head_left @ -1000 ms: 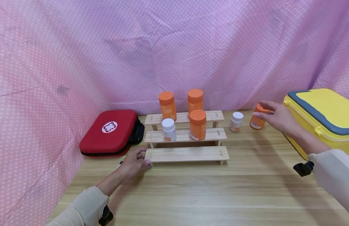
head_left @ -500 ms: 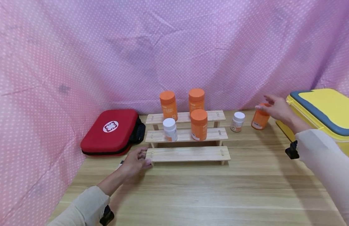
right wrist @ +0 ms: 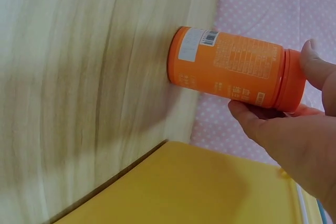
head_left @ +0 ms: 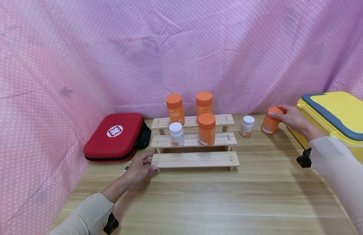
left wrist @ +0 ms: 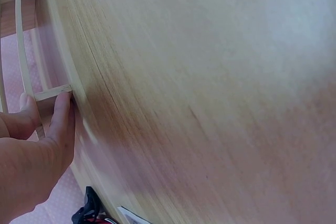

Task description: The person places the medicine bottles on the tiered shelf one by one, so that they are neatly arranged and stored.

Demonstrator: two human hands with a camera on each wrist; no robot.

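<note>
Four orange jars [head_left: 206, 130], two white bottles [head_left: 247, 126], three wooden shelves [head_left: 194, 160], one red case [head_left: 111, 143], one yellow box [head_left: 345, 114].

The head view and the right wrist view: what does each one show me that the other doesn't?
Only the head view: the red case, the stepped wooden shelves bearing three orange jars and a white bottle, and the left hand at the lowest shelf.

Only the right wrist view: the barcode on the separate orange jar, too small to make out from the head.

Both: that jar, the right hand holding it, the yellow box, the table, the pink dotted cloth and a second white bottle, cropped by the wrist view.
</note>
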